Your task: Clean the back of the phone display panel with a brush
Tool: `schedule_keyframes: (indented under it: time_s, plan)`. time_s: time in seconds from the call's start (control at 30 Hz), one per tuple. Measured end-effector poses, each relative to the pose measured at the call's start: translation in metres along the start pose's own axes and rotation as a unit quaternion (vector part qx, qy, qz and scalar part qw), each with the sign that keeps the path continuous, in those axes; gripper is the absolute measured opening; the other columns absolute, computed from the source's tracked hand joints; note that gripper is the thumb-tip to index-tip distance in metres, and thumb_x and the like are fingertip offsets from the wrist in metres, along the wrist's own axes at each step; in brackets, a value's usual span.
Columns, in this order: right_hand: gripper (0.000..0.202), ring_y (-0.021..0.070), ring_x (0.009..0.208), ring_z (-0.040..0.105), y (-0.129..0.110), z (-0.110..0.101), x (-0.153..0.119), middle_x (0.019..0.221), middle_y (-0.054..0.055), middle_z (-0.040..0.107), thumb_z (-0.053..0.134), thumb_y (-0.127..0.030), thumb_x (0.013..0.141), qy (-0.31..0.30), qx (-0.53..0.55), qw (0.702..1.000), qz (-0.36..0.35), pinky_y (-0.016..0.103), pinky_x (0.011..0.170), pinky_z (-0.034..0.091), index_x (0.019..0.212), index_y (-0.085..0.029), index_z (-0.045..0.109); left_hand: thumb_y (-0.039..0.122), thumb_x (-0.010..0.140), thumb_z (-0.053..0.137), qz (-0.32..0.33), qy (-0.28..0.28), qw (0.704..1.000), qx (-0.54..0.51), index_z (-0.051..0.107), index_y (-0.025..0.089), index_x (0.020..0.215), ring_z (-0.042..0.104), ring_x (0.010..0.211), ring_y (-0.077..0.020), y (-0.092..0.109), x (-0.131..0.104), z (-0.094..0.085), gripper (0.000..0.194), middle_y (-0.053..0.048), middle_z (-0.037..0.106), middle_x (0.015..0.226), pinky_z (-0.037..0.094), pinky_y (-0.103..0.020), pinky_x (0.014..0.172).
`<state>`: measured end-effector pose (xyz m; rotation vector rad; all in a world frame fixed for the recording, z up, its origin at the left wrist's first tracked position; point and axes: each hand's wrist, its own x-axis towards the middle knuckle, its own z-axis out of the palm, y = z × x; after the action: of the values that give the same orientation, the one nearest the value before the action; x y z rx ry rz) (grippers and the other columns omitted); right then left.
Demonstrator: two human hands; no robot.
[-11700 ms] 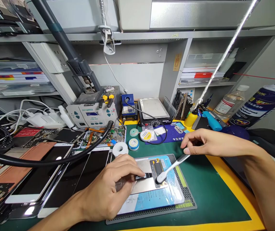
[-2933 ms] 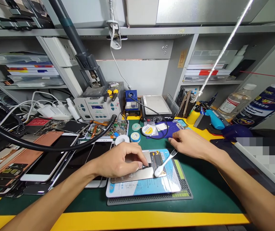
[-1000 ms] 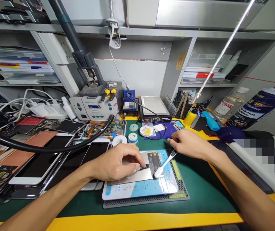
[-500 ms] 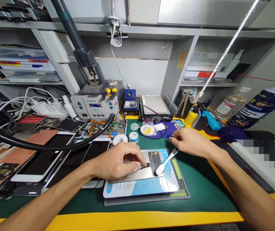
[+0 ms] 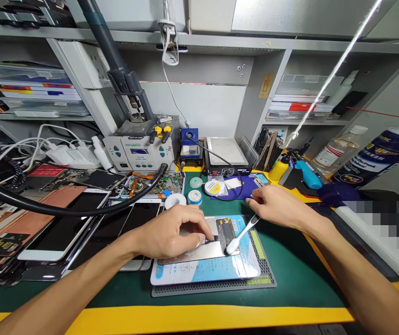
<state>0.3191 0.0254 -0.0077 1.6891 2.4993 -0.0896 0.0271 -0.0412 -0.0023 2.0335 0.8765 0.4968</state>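
Note:
A phone screen (image 5: 199, 253), metal back facing up, lies on a blue-and-white sheet (image 5: 244, 267); its right end is dark with yellow marks. My left hand (image 5: 176, 232) is closed over its left part, thumb and forefinger almost meeting at a small black piece on the panel. The other fingers curl under and are partly hidden. In my right hand (image 5: 272, 204), closed around the handle end, is a white toothbrush (image 5: 241, 237). It slants down to the left, and its head rests against the dark right end of the panel.
Under the sheet lies a grey perforated mat (image 5: 213, 290). Several phones (image 5: 64, 228) are stacked at left, with a black hose (image 5: 66, 212) arching over them. Behind stand a rework station (image 5: 139, 151), solder spools (image 5: 195, 197) and a heating plate (image 5: 225, 153). Bottles and a spray can (image 5: 374, 158) stand right.
The view has shifted very slightly. Both hands, the toothbrush and the phone screen keep practically the same places relative to one another.

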Motion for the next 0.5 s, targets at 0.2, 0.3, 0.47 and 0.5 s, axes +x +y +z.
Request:
schedule_keyframes:
  time_s: [0.2,0.3,0.47,0.5]
  plan:
    - [0.033,0.0126,0.062,0.060,0.003,-0.002,-0.001,0.072,-0.004,0.063,0.057,-0.042,0.102,0.003,-0.014,1.000,0.003,0.029,0.063,0.052,0.082,-0.017,0.065,0.021,0.087,0.060,0.000,-0.001,1.000,-0.007,0.077,0.015,0.093,0.059,0.082,-0.0191,-0.001,0.000,0.000,0.019,-0.007,0.067,0.086,0.047,-0.033,0.078]
    - [0.031,0.0129,0.062,0.062,0.010,-0.004,0.000,0.072,-0.004,0.064,0.058,-0.041,0.101,0.004,-0.023,1.000,0.017,0.029,0.063,0.053,0.083,-0.017,0.066,0.020,0.087,0.059,-0.001,-0.002,1.000,-0.011,0.077,0.014,0.093,0.059,0.082,-0.0193,0.000,0.000,-0.001,0.020,-0.007,0.067,0.086,0.047,-0.033,0.078]
    - [0.033,0.0132,0.064,0.063,0.001,-0.002,0.000,0.074,-0.003,0.065,0.057,-0.042,0.102,0.007,-0.022,1.000,-0.002,0.030,0.064,0.054,0.084,-0.017,0.066,0.019,0.086,0.060,0.004,0.000,1.000,-0.011,0.077,0.014,0.092,0.058,0.081,-0.0184,0.001,0.000,0.000,0.019,-0.006,0.066,0.085,0.046,-0.032,0.077]
    - [0.033,0.0131,0.064,0.063,-0.002,-0.001,0.000,0.074,-0.003,0.065,0.056,-0.042,0.103,0.007,-0.020,1.000,-0.009,0.030,0.064,0.054,0.084,-0.017,0.066,0.018,0.086,0.060,0.005,0.001,1.000,-0.009,0.077,0.014,0.093,0.058,0.081,-0.0180,0.001,0.000,0.000,0.018,-0.006,0.067,0.085,0.046,-0.032,0.077]
